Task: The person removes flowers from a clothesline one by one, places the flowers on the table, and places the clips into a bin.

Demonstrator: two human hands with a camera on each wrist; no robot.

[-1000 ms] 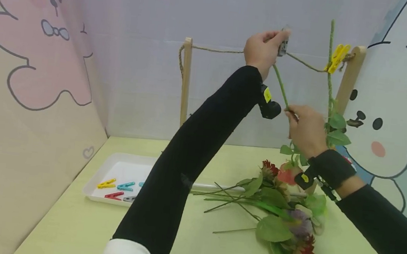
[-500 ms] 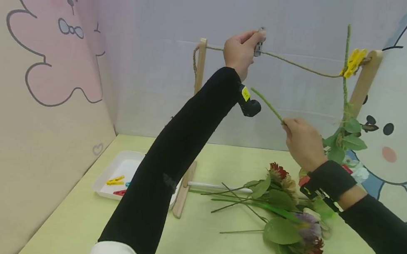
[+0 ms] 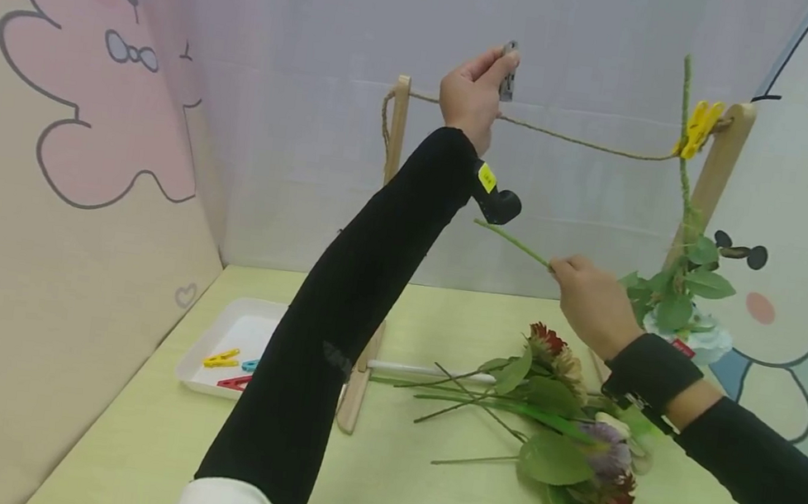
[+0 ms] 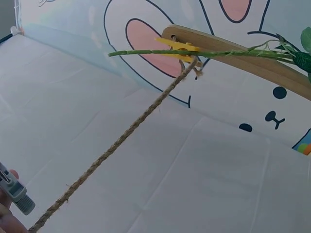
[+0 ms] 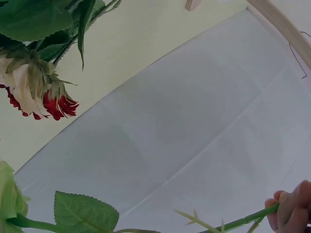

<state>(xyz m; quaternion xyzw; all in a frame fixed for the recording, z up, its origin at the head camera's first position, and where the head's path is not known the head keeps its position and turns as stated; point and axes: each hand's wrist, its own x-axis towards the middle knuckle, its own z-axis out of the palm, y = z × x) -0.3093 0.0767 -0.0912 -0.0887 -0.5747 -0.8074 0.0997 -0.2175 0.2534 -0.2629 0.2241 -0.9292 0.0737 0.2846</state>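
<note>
Table (image 3: 422,487): pale green, bearing all below.
Wooden rack (image 3: 389,200): two uprights, twine rope (image 3: 581,143) slung between them.
Loose flowers (image 3: 562,436): heap on the table, right of centre.
White tray (image 3: 213,351): front left, holding coloured clips.
Hung flower (image 3: 676,258): stem fixed to the rope by a yellow clip (image 3: 698,128) at the right upright.
Left hand (image 3: 470,93): arm raised, fingers pinching a grey clip (image 3: 508,71) just above the rope.
Right hand (image 3: 589,298): lower, fingers gripping a green stem (image 3: 513,242) pointing left; its bloom apparently hangs below, largely hidden.
</note>
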